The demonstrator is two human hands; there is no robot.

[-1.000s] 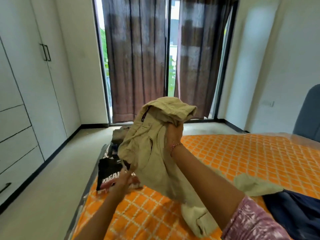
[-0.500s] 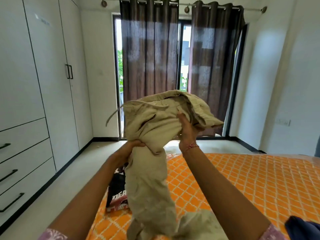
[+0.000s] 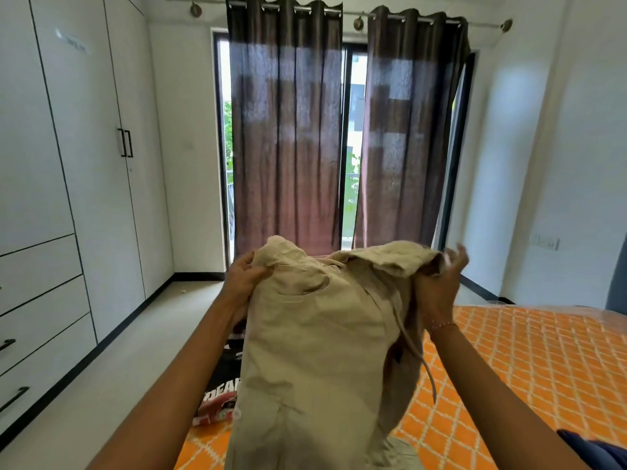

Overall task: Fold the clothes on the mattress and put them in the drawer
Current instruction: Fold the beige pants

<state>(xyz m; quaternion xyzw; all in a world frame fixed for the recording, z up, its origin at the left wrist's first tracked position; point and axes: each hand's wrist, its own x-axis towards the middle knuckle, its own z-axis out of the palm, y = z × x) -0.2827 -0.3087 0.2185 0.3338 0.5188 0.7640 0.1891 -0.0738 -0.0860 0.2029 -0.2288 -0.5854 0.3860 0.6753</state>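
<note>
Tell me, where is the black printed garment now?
The black printed garment lies low and left of centre on the orange mattress, at its left edge, partly behind the beige trousers.

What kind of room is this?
Most likely a bedroom: an orange mattress, a tall white wardrobe with drawers, and brown curtains over a glass door.

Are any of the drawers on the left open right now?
No, the drawers in the white wardrobe all sit flush and shut, while both hands hold the beige trousers up over the mattress.

A home bedroom: orange mattress, white built-in wardrobe with drawers, curtained balcony door.
</note>
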